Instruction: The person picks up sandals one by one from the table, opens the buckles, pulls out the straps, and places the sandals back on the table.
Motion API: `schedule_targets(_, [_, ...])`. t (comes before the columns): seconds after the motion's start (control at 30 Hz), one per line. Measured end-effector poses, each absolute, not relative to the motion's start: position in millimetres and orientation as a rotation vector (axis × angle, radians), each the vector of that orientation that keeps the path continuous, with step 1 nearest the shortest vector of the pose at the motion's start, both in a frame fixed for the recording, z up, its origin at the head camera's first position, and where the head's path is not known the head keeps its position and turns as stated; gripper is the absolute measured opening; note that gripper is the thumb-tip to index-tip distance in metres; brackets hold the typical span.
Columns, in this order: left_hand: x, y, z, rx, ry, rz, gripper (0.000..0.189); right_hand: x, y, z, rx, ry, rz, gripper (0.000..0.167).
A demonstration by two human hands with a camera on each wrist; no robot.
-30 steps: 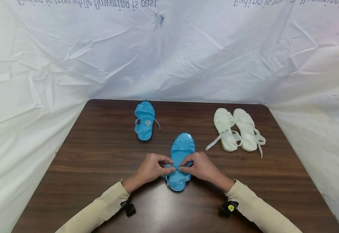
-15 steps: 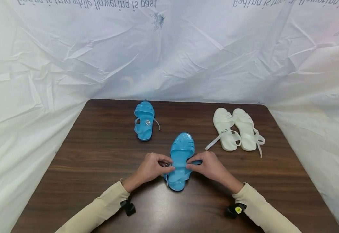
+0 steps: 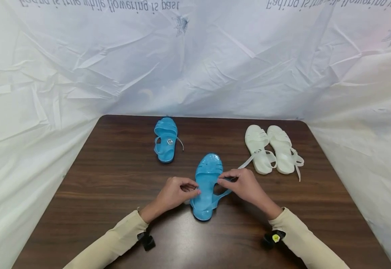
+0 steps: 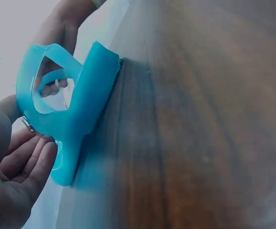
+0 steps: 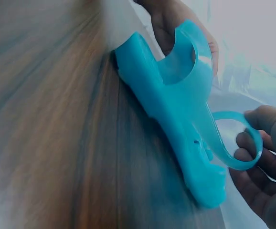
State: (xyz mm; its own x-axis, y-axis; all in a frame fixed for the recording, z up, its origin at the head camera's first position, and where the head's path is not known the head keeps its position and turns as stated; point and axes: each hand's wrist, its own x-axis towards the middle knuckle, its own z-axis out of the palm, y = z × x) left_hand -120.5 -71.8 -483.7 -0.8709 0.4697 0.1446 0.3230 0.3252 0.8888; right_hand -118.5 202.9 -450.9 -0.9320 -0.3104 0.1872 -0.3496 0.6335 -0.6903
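A blue jelly sandal (image 3: 203, 207) lies on the table in front of me in the head view, toe pointing away. My left hand (image 3: 174, 191) pinches its left side strap, where a small metal buckle (image 4: 28, 125) shows in the left wrist view. On the other side, my right hand (image 3: 244, 186) pinches the loose ankle strap (image 5: 253, 162) between thumb and fingers. That strap curves outward from the sandal's right side as a loop, seen best in the right wrist view. The strap's free end is hidden by the right hand.
A second blue sandal (image 3: 165, 151) lies at the back left of the brown table (image 3: 108, 179), its thin strap hanging loose. A pair of white sandals (image 3: 261, 164) stands at the back right, one long strap reaching toward my right hand. White sheeting (image 3: 195, 67) hangs behind the table.
My right hand has moved right and slightly up, drawing the strap out from the middle of the sandal to its right side. My left hand stays nearly in place at the buckle side.
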Motion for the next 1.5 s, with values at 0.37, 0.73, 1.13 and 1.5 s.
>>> schedule_targets(0.37, [-111.7,-76.9,-485.2,0.647,2.45,1.577,0.032,-139.2,164.1,-456.0,0.598,-2.773,1.268,0.017])
schedule_targets(0.73, [-105.5,-76.7,-485.3,0.548,2.41,1.546,0.031,-145.7,152.8,-456.1,0.643,-2.853,1.129,0.029])
schedule_targets(1.13, [-105.0,-75.3,-483.5,0.445,2.364,1.516,0.043,-119.9,184.7,-444.3,0.59,-2.825,1.076,0.037])
schedule_targets(1.5, [-103.2,-73.9,-486.8,0.403,2.331,1.485,0.05,-86.9,197.1,-461.8,0.36,-2.943,1.249,0.038])
